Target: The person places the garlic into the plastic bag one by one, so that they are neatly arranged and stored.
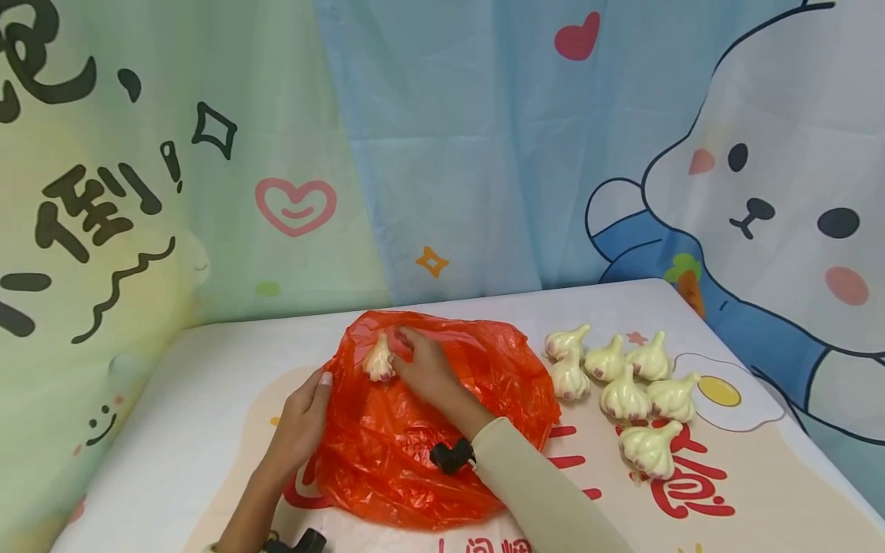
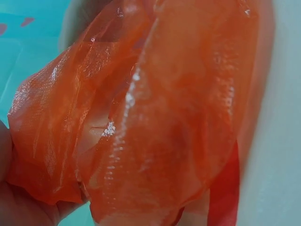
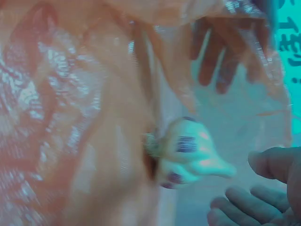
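Note:
A red plastic bag (image 1: 429,453) lies on the table with its mouth spread. My left hand (image 1: 304,411) holds the bag's left edge, thumb in front and fingers behind the film; the right wrist view shows those fingers through the plastic. One garlic bulb (image 1: 379,361) is inside the bag mouth, stem upward in the head view. My right hand (image 1: 425,369) reaches into the mouth just right of that bulb. In the right wrist view, the thumb and fingers of this hand (image 3: 256,202) are spread, with a gap to the bulb (image 3: 190,153).
Several more garlic bulbs (image 1: 625,395) sit grouped to the right of the bag, one (image 1: 650,449) nearer the front. The printed tablecloth (image 1: 173,430) covers the table, and a patterned curtain (image 1: 449,153) hangs behind it.

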{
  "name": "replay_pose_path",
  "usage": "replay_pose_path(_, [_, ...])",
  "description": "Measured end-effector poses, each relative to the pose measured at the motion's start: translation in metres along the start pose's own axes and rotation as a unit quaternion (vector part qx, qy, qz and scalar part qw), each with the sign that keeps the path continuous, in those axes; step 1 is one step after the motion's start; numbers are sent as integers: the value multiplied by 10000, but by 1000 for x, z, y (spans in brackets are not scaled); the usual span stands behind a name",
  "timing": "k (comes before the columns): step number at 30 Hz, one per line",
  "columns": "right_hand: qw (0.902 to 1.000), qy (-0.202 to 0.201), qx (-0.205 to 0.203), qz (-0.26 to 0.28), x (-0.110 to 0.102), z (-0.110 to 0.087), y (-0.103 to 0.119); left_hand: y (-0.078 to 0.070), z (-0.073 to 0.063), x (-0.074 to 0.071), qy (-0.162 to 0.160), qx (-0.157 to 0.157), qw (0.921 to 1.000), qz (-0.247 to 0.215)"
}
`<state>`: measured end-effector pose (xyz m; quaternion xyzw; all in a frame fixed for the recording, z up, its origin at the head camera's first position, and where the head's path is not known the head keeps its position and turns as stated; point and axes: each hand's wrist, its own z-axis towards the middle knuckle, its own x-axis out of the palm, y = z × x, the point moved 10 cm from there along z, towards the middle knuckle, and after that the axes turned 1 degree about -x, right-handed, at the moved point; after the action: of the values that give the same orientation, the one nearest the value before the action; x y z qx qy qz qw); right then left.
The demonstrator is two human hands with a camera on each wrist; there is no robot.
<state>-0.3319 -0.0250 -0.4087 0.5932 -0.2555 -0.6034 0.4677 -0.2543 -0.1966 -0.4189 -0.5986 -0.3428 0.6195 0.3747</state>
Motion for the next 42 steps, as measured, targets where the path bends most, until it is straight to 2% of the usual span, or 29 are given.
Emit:
replay_pose_path(4, [9996,75,-180,206,-8,-7,12,0,0,-4,-110,-8,9999,98])
replay_pose_path(9, [9963,206,-407,735,-19,-16,22,2,1,-6,-117,-138,9998,60])
replay_pose_path(14, [9919,54,-681,1067,-42,-24,30,3,0,-5,-137,-157,9997,81])
replay_pose_path(19, [9892,8,-671,1305,-61,-34,33,3,0,-8,-272,-246,9991,200])
replay_pose_path(27, [9911,226,-850,997,-79,-56,26,3,0,-7,-231,-303,9991,160])
replay_pose_path(32, [9916,220,-862,937,-100,-67,21,3,1,-6,-213,-299,9992,129])
replay_pose_path(42, [9973,244,-525,451,-139,-95,-6,6,2,1,-126,-266,9995,72])
